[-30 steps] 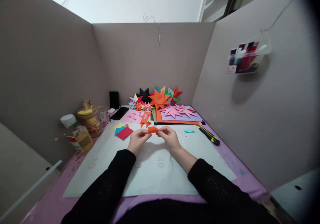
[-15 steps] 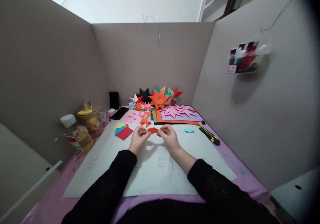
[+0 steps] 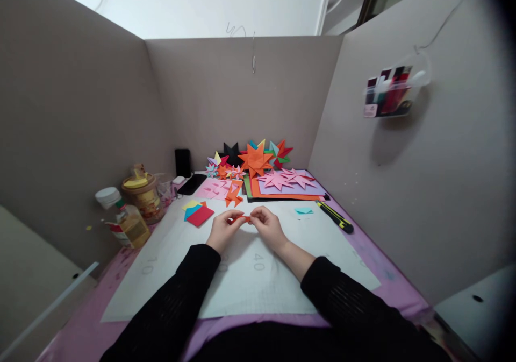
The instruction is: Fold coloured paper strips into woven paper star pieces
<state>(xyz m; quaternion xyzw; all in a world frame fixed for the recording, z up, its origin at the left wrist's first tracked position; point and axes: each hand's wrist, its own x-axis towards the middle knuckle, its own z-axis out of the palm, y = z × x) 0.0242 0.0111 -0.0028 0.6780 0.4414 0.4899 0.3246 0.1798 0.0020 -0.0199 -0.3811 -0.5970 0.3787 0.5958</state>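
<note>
Between my fingertips is a small orange piece of folded paper (image 3: 246, 219), mostly hidden by the fingers. My left hand (image 3: 226, 227) pinches its left end, and my right hand (image 3: 269, 227) pinches the right end. Both hands are close together over the white mat (image 3: 242, 292). Left of my left hand lie square paper sheets, a red one (image 3: 200, 217) on top of blue and yellow ones. Just beyond the hands are folded orange paper pieces (image 3: 233, 194) beside a pink sheet with folded pink pieces (image 3: 213, 188). A folded turquoise paper (image 3: 303, 211) lies to the right.
A black-and-yellow utility knife (image 3: 335, 217) lies at the right edge. Paper stars (image 3: 256, 160) stand along the back wall, with pink stars (image 3: 276, 179) on stacked sheets. Jars, a glue bottle (image 3: 135, 226) and a black phone (image 3: 192, 184) are on the left. Grey panels enclose three sides.
My hands have come closer together, and the orange paper, seen flat and wide before, now shows only as a narrow strip between the fingers. The view has shifted slightly.
</note>
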